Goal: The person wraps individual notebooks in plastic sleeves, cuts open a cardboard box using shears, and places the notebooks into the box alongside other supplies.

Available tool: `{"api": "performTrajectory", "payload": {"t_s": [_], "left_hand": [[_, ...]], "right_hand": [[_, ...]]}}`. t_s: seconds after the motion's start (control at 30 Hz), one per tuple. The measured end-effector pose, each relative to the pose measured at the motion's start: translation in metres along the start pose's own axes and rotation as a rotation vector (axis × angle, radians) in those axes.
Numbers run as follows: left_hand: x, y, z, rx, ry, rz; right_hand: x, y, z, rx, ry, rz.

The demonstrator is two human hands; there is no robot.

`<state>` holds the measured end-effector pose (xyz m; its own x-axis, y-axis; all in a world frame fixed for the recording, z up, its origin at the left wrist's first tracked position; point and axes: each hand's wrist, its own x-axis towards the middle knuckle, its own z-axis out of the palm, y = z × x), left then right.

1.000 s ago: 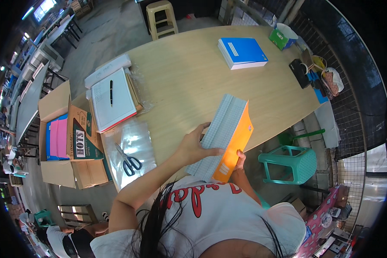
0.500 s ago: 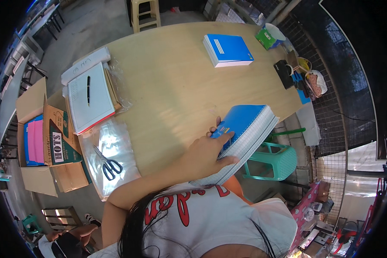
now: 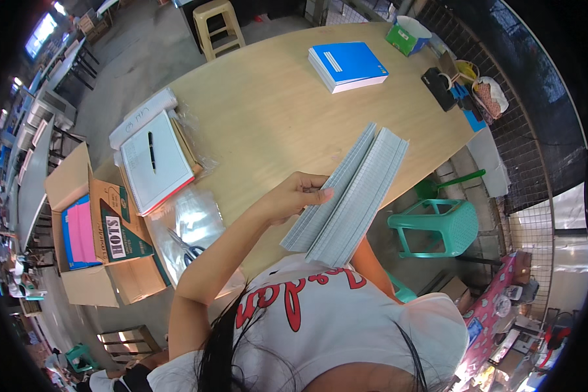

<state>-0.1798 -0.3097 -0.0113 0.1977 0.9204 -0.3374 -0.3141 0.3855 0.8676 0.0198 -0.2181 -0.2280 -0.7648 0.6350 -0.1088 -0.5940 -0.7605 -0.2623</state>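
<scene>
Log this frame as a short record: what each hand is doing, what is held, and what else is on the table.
left hand: fingers on the grey page edges of a stack of notebooks, parting it
right hand: hidden behind the stack
held stack: tilted above the table's near edge
wooden table: blue notebook stack at the far side; white pad with a black pen; scissors on clear plastic sleeves
beside table: open cardboard box, green plastic stool

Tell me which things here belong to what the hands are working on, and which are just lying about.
In hand:
- stack of notebooks, page edges up, held over the table's edge
- left hand gripping its side
- right hand, hidden under the stack

Lying about:
- blue notebook stack
- pad with a pen
- scissors on plastic sleeves
- open cardboard box
- green stool
</scene>
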Motion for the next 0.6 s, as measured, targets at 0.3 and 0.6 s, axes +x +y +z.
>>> {"api": "performTrajectory", "payload": {"t_s": [0.3,0.6], "left_hand": [[-0.012,0.009,0.015,-0.011,0.016,0.012],[-0.016,0.011,0.03,0.136,0.047,0.071]], "right_hand": [[-0.012,-0.004,-0.035,0.024,0.01,-0.022],[-0.014,-0.005,0.001,0.047,0.0,-0.085]]}}
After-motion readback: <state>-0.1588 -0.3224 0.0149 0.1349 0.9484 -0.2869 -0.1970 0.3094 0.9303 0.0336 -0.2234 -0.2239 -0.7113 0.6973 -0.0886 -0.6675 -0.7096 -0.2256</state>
